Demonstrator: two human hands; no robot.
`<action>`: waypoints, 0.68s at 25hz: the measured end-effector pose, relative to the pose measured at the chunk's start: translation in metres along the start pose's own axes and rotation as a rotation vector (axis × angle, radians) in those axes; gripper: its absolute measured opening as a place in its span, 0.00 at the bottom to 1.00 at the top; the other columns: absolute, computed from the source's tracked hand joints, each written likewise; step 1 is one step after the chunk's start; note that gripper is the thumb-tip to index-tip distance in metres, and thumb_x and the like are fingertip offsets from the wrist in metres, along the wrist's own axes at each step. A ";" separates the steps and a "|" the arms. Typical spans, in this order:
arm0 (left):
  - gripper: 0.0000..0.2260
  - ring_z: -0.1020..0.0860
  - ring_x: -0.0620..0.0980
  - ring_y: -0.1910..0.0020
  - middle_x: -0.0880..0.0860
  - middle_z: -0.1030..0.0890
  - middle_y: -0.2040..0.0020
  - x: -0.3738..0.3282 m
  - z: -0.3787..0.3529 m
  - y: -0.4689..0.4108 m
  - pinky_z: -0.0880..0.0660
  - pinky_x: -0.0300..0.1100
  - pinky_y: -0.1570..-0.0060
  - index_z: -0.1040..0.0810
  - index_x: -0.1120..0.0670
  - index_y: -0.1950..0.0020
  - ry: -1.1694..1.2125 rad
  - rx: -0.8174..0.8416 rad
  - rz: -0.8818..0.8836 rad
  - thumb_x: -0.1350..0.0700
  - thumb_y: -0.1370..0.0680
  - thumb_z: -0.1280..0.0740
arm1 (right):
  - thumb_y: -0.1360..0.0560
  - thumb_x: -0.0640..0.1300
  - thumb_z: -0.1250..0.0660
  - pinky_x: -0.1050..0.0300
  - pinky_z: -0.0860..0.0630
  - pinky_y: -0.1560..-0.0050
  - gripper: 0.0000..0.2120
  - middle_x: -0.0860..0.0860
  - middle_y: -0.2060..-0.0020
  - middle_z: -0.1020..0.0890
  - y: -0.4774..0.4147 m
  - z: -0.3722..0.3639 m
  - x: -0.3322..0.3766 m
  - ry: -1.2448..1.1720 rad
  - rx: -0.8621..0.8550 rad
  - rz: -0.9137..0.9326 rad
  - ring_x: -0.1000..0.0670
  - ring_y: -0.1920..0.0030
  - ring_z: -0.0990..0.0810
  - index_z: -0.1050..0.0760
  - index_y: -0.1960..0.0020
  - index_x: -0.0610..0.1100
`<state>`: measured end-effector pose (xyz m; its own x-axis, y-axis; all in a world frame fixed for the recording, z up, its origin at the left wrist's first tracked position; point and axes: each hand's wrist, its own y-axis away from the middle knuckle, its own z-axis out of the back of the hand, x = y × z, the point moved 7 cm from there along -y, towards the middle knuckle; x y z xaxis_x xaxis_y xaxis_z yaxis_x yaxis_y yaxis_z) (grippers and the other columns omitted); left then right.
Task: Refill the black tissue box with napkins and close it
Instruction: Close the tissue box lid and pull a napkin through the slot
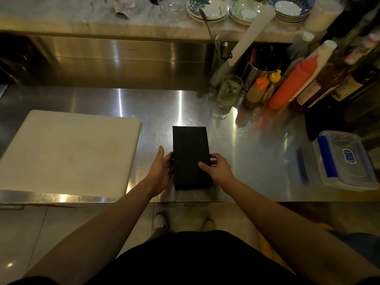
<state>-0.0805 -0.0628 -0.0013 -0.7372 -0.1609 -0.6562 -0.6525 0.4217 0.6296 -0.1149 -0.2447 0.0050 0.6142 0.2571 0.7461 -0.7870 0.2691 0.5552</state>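
The black tissue box [190, 147] lies flat on the steel counter [156, 108], its long side running away from me, near the front edge. Its top face is plain black and I see no napkins in view. My left hand [161, 168] presses against the box's left side with the fingers extended. My right hand [217, 168] grips the box's right side, thumb resting on the top face and fingers curled around the edge.
A large white cutting board [65, 153] lies to the left. To the right stands a clear plastic container with blue clips [345, 161]. A drinking glass [229, 89], sauce bottles [292, 85] and a utensil cup crowd the back right. Plates [207, 7] sit on the marble shelf behind.
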 end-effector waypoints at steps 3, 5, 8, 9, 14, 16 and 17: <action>0.29 0.37 0.51 0.25 0.52 0.35 0.24 -0.002 -0.001 0.000 0.36 0.41 0.37 0.41 0.53 0.22 -0.017 0.009 -0.014 0.38 0.18 0.56 | 0.25 0.50 0.30 0.53 0.24 0.45 0.27 0.43 0.37 0.24 0.001 0.000 0.003 0.015 -0.009 0.016 0.45 0.41 0.23 0.34 0.31 0.43; 0.28 0.38 0.51 0.24 0.52 0.37 0.23 -0.001 -0.001 0.000 0.36 0.40 0.36 0.42 0.53 0.22 -0.028 0.006 -0.023 0.39 0.17 0.55 | 0.25 0.51 0.30 0.52 0.24 0.44 0.28 0.43 0.37 0.24 0.000 0.000 0.000 0.032 -0.014 0.002 0.44 0.41 0.23 0.34 0.30 0.43; 0.25 0.35 0.53 0.27 0.54 0.35 0.25 -0.002 -0.001 -0.001 0.36 0.43 0.33 0.40 0.54 0.23 -0.074 -0.040 -0.022 0.42 0.17 0.52 | 0.24 0.51 0.31 0.49 0.24 0.41 0.28 0.42 0.36 0.25 -0.002 -0.005 -0.002 0.036 0.024 -0.055 0.42 0.39 0.23 0.34 0.29 0.42; 0.25 0.33 0.53 0.29 0.55 0.34 0.26 -0.002 -0.002 -0.002 0.35 0.45 0.33 0.39 0.54 0.24 -0.088 -0.060 -0.021 0.43 0.17 0.50 | 0.24 0.50 0.31 0.49 0.24 0.40 0.27 0.42 0.36 0.25 -0.003 -0.006 -0.002 0.038 0.039 -0.067 0.42 0.38 0.23 0.34 0.29 0.42; 0.25 0.36 0.55 0.26 0.56 0.35 0.25 -0.022 -0.002 -0.002 0.39 0.48 0.30 0.38 0.55 0.25 -0.171 -0.144 -0.088 0.43 0.17 0.49 | 0.24 0.42 0.31 0.50 0.23 0.41 0.22 0.47 0.41 0.22 0.006 0.010 0.026 -0.027 -0.086 0.116 0.45 0.41 0.22 0.29 0.32 0.44; 0.25 0.34 0.55 0.27 0.57 0.33 0.26 -0.037 -0.003 -0.001 0.39 0.49 0.28 0.36 0.57 0.26 -0.125 -0.136 -0.115 0.42 0.17 0.51 | 0.25 0.37 0.31 0.53 0.23 0.42 0.22 0.52 0.44 0.22 0.008 0.021 0.042 -0.044 -0.127 0.226 0.50 0.43 0.23 0.28 0.32 0.47; 0.26 0.32 0.55 0.28 0.57 0.31 0.27 -0.045 -0.005 -0.001 0.39 0.50 0.27 0.35 0.57 0.27 -0.056 -0.129 -0.130 0.42 0.17 0.51 | 0.25 0.35 0.32 0.54 0.23 0.41 0.22 0.53 0.43 0.21 0.007 0.027 0.049 -0.076 -0.132 0.269 0.51 0.42 0.22 0.28 0.33 0.48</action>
<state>-0.0475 -0.0606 0.0301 -0.6365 -0.1549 -0.7555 -0.7614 0.2819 0.5837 -0.0922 -0.2549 0.0554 0.3747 0.2671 0.8878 -0.9035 0.3201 0.2850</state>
